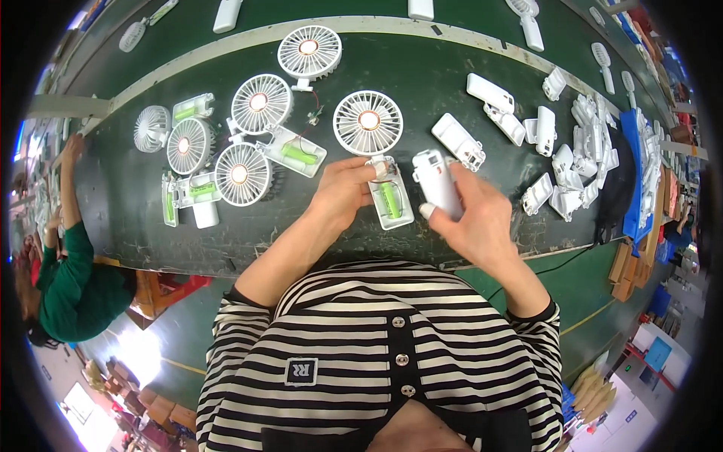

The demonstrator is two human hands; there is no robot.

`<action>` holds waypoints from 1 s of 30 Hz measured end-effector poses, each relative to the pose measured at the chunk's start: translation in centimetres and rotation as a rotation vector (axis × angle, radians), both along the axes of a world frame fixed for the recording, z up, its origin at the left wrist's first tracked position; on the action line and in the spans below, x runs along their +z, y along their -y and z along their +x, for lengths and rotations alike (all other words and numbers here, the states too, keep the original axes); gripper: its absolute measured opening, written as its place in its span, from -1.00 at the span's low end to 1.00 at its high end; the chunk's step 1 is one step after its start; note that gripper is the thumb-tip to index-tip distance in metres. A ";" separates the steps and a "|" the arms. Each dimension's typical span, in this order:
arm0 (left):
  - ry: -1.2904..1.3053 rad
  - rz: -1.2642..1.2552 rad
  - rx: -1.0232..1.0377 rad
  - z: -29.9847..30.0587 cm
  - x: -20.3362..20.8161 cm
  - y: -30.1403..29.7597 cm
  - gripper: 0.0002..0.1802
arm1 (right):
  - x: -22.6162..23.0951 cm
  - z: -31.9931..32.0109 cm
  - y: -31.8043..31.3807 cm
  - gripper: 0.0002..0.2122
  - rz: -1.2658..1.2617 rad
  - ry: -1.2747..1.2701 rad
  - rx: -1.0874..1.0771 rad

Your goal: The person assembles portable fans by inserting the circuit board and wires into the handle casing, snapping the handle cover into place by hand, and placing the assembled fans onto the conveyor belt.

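On a green bench (422, 75), a white fan head (368, 122) lies just beyond a worker's left hand (339, 194); the right hand (482, 218) grips a white casing (438, 184), the left an open handle half (406, 205) holding a green battery (389, 200).

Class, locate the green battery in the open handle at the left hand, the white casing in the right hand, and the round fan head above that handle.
Green battery (389, 200): head view, middle of its side.
White casing (437, 184): head view, its smooth face.
Round fan head (369, 120): head view, its centre.
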State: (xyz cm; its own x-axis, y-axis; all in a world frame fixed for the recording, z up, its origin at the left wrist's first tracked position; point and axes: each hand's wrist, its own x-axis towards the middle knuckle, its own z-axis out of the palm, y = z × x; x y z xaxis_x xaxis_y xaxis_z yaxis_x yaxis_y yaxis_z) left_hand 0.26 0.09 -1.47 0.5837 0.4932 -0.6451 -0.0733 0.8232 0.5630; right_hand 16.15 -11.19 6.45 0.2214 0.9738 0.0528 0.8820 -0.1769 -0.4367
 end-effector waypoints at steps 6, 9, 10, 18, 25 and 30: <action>0.018 -0.021 0.011 0.2 0.6 0.0 -0.67 | -0.5 -1.6 -0.6 -0.50 -0.038 -0.003 0.054; -0.017 -0.073 0.065 0.4 1.1 0.0 -0.64 | -0.8 -2.4 -1.1 -0.50 -0.016 -0.001 0.083; -0.002 -0.080 0.057 0.4 1.1 0.0 -0.63 | -0.8 -2.6 -1.3 -0.51 -0.006 -0.012 0.092; 0.029 -0.074 0.064 0.3 1.5 0.0 -0.56 | -1.6 -3.9 -2.4 -0.51 -0.059 0.024 0.102; 0.037 -0.084 0.052 0.4 1.5 0.0 -0.57 | -2.2 -4.1 -2.6 -0.51 -0.051 0.060 0.105; 0.048 -0.059 0.045 0.5 1.4 0.2 -0.58 | -2.6 -4.1 -2.5 -0.48 -0.030 0.073 0.128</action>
